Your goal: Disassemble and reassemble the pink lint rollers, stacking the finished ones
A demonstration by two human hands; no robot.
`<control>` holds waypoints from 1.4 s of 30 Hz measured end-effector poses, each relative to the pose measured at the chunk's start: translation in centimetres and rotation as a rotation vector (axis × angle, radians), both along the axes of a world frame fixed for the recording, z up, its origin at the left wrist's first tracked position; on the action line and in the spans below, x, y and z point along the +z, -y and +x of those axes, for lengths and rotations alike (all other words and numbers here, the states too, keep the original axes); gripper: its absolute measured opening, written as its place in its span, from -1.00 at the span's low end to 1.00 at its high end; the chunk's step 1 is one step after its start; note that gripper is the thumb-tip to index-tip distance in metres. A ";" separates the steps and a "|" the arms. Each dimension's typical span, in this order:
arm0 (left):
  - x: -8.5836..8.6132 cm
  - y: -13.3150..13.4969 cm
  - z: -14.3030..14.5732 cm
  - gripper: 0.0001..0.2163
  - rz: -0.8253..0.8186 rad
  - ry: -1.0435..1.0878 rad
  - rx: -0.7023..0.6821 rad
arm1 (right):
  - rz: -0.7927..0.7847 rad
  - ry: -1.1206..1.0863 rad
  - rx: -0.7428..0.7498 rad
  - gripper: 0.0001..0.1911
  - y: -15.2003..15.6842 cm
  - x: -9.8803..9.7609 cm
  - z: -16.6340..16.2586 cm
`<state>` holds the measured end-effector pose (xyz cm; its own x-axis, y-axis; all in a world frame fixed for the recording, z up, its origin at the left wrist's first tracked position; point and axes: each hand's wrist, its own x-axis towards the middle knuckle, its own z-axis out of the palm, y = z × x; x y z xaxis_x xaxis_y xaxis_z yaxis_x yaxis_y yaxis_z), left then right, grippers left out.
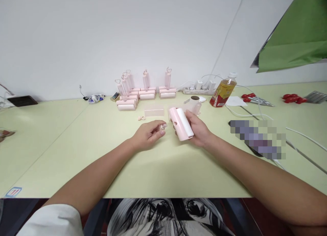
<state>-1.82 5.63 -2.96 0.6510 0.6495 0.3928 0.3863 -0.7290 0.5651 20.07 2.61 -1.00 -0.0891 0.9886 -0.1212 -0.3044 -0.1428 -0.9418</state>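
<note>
My right hand [201,131] grips a lint roller head [179,126], a pink half-shell along a white roll, tilted above the table. A small dark hole shows in its pink side. Just left of it, my left hand [147,135] pinches a small clear, shiny piece [162,126] between thumb and fingers; its exact kind is too small to tell. The two hands are a short gap apart. Behind them lie a clear cover [154,110], a small pink ring-shaped part [141,118] and a white roll with a brown core [195,104].
Several pink lint rollers with upright clear handles [167,88] stand along the wall. A power strip [196,91], a drink bottle [223,90], red-handled tools [251,98], a blurred-out phone [252,137] and loose white cables are on the right. A coiled cable [94,99] lies on the left.
</note>
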 end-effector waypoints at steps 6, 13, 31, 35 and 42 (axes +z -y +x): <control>0.4 0.6 0.3 -0.67 0.102 0.005 -0.027 | 0.029 0.036 0.081 -0.50 0.3 -0.4 0.3; 0.5 1.0 0.7 -0.64 0.151 -0.081 -0.042 | 0.091 0.163 0.068 -0.55 0.4 -0.8 0.2; 1.0 1.2 0.8 -0.64 0.245 -0.331 -0.010 | 0.048 0.317 -0.013 -0.60 1.3 -1.0 -1.4; 1.1 1.7 1.0 -0.67 0.293 -0.411 0.024 | 0.020 0.361 -0.056 -0.58 1.9 -1.2 -2.0; 1.4 2.1 1.3 -0.68 0.302 -0.391 0.044 | 0.052 0.420 -0.081 -0.53 2.2 -0.7 -2.2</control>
<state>-0.53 3.50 -1.57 0.7620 0.5742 0.2995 0.5610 -0.8163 0.1376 17.89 0.37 -1.70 0.0355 0.9961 -0.0802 0.0986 -0.0834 -0.9916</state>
